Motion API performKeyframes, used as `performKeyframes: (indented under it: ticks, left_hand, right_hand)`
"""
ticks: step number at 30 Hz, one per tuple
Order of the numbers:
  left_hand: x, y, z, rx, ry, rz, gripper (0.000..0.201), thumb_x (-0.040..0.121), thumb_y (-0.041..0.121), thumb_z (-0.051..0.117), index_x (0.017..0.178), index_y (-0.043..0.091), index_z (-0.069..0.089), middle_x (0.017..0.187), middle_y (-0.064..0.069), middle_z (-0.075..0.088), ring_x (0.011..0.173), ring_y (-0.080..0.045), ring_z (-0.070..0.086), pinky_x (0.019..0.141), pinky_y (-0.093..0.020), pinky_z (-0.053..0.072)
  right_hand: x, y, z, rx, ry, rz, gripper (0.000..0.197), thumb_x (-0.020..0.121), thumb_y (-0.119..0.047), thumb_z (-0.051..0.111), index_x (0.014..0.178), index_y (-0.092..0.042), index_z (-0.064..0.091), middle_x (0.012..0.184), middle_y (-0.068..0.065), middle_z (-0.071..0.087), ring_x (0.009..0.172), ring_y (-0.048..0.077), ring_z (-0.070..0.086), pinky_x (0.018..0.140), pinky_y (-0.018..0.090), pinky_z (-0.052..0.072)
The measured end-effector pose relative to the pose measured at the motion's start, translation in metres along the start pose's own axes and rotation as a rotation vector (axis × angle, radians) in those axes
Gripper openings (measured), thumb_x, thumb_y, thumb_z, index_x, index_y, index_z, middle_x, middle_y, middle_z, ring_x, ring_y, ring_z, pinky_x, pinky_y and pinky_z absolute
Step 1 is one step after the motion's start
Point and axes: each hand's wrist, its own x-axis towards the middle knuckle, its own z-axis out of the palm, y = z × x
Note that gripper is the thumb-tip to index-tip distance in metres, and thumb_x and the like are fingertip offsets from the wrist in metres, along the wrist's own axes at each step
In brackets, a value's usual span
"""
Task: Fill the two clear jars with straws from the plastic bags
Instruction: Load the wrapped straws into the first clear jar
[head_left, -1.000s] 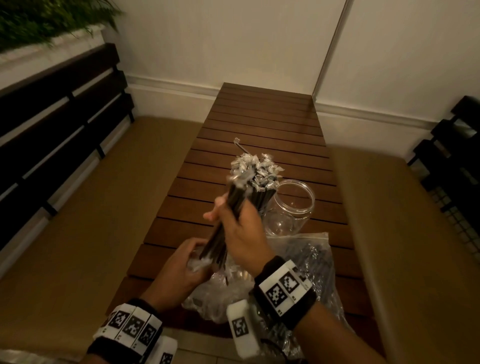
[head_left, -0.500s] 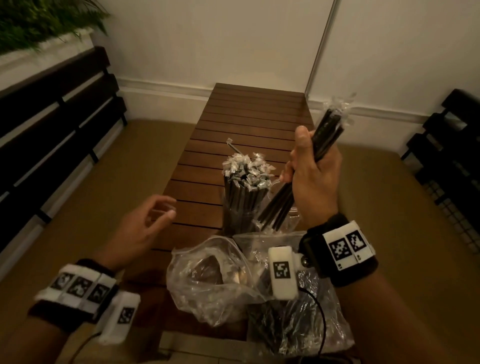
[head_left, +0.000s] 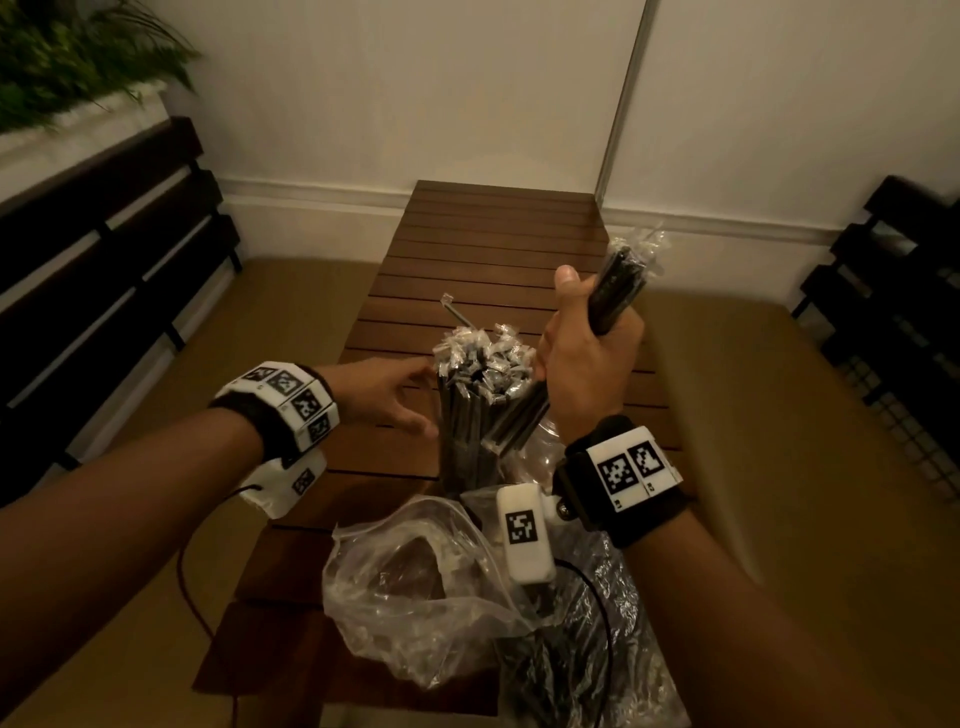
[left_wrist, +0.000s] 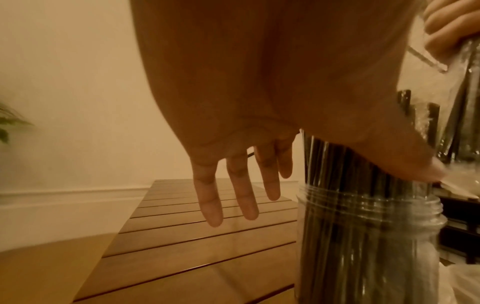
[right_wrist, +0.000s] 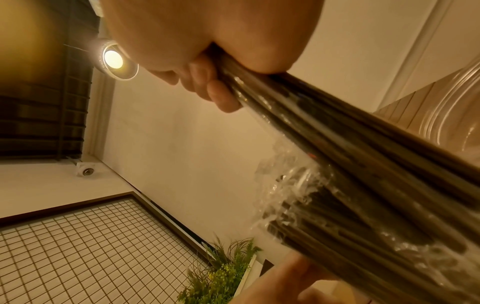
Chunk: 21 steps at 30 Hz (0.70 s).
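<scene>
A clear jar (head_left: 470, 447) packed with black wrapped straws (head_left: 483, 358) stands mid-table. My left hand (head_left: 415, 400) is open just left of it, fingers (left_wrist: 233, 195) straight and thumb (left_wrist: 415, 166) beside the jar's (left_wrist: 363, 236) neck; I cannot tell if it touches. My right hand (head_left: 571, 332) grips a bundle of black straws (head_left: 618, 291) tilted up and right, its lower ends over the second jar (head_left: 540, 452), which is mostly hidden. In the right wrist view, fingers (right_wrist: 215, 92) curl round the bundle (right_wrist: 337, 148) near that jar's rim (right_wrist: 451, 115).
Two crumpled clear plastic bags lie near me on the slatted wooden table (head_left: 493, 244): one nearly empty (head_left: 415, 597), one holding straws (head_left: 608, 654). One loose straw (head_left: 457, 312) lies behind the full jar. Dark slatted benches flank both sides; a plant (head_left: 78, 57) sits upper left.
My right hand lifted the bundle out of the bag and up to the right, then held it there. My left hand let go of the bag and moved right toward the full jar.
</scene>
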Motion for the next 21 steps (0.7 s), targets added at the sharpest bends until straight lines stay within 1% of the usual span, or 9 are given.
performKeyframes:
  ticks: [2, 5, 7, 8, 10, 15, 17, 19, 21]
  left_hand:
    - [0.01, 0.004, 0.001, 0.03, -0.071, -0.012, 0.101, 0.074, 0.044, 0.079, 0.152, 0.03, 0.016, 0.154, -0.001, 0.038, 0.134, -0.025, 0.045, 0.107, -0.033, 0.035]
    - [0.021, 0.005, 0.006, 0.022, -0.084, -0.006, 0.099, 0.071, 0.044, 0.082, 0.149, 0.028, 0.023, 0.147, -0.001, 0.046, 0.128, -0.023, 0.05, 0.106, -0.033, 0.039]
    - [0.027, 0.001, 0.011, 0.007, -0.07, -0.007, 0.085, 0.069, 0.049, 0.081, 0.139, 0.034, 0.036, 0.137, 0.003, 0.055, 0.12, -0.019, 0.055, 0.104, -0.035, 0.043]
    - [0.029, -0.001, 0.013, 0.002, -0.054, -0.008, 0.07, 0.069, 0.051, 0.081, 0.127, 0.039, 0.043, 0.132, 0.003, 0.059, 0.114, -0.017, 0.058, 0.101, -0.035, 0.046]
    - [0.031, -0.002, 0.018, -0.023, -0.031, 0.008, 0.052, 0.071, 0.047, 0.081, 0.109, 0.044, 0.046, 0.122, 0.003, 0.064, 0.104, -0.015, 0.061, 0.093, -0.033, 0.048]
    - [0.03, -0.005, 0.023, -0.152, -0.011, 0.064, 0.051, 0.075, 0.036, 0.081, 0.114, 0.038, 0.048, 0.116, 0.01, 0.065, 0.104, -0.009, 0.061, 0.085, -0.023, 0.047]
    - [0.029, -0.005, 0.024, -0.188, -0.01, 0.079, 0.051, 0.076, 0.033, 0.081, 0.116, 0.034, 0.051, 0.115, 0.008, 0.067, 0.105, -0.007, 0.062, 0.088, -0.024, 0.047]
    - [0.029, -0.003, 0.024, -0.187, -0.015, 0.101, 0.047, 0.078, 0.03, 0.08, 0.116, 0.03, 0.052, 0.113, 0.007, 0.067, 0.104, -0.007, 0.061, 0.087, -0.023, 0.049]
    - [0.029, -0.002, 0.023, -0.169, -0.009, 0.116, 0.041, 0.079, 0.03, 0.079, 0.11, 0.032, 0.053, 0.107, 0.011, 0.065, 0.099, -0.006, 0.06, 0.08, -0.017, 0.047]
  right_hand:
    - [0.004, 0.003, 0.001, 0.012, 0.018, -0.004, 0.04, 0.093, -0.033, 0.06, 0.054, -0.029, 0.049, 0.048, -0.003, 0.037, 0.041, 0.018, 0.032, 0.047, 0.031, 0.032]
    - [0.007, 0.006, 0.005, 0.034, 0.03, -0.022, 0.041, 0.092, -0.033, 0.06, 0.053, -0.028, 0.049, 0.047, -0.003, 0.038, 0.039, 0.017, 0.032, 0.046, 0.029, 0.032]
    - [0.009, 0.009, 0.008, 0.041, 0.037, -0.037, 0.04, 0.089, -0.039, 0.061, 0.053, -0.028, 0.048, 0.047, -0.003, 0.038, 0.04, 0.017, 0.033, 0.047, 0.029, 0.032]
    - [0.01, 0.01, 0.01, 0.044, 0.038, -0.039, 0.04, 0.087, -0.042, 0.061, 0.053, -0.028, 0.048, 0.047, -0.003, 0.038, 0.04, 0.017, 0.033, 0.047, 0.029, 0.032]
    - [0.01, 0.014, 0.012, 0.046, 0.033, -0.039, 0.038, 0.084, -0.045, 0.061, 0.052, -0.028, 0.05, 0.046, -0.007, 0.038, 0.039, 0.015, 0.034, 0.047, 0.027, 0.032]
    - [0.007, 0.022, 0.019, 0.042, 0.033, -0.074, 0.032, 0.084, -0.043, 0.06, 0.054, -0.032, 0.057, 0.044, -0.011, 0.04, 0.037, 0.011, 0.035, 0.046, 0.026, 0.033]
    - [0.005, 0.026, 0.022, 0.038, 0.049, -0.103, 0.03, 0.084, -0.041, 0.061, 0.055, -0.033, 0.057, 0.044, -0.011, 0.042, 0.036, 0.011, 0.037, 0.046, 0.027, 0.035]
    - [0.003, 0.03, 0.025, 0.031, 0.061, -0.122, 0.029, 0.083, -0.041, 0.062, 0.055, -0.033, 0.057, 0.045, -0.012, 0.044, 0.037, 0.012, 0.04, 0.047, 0.029, 0.037]
    - [0.001, 0.037, 0.026, 0.011, 0.065, -0.117, 0.031, 0.084, -0.042, 0.061, 0.055, -0.032, 0.058, 0.045, -0.011, 0.045, 0.038, 0.017, 0.04, 0.047, 0.033, 0.039]
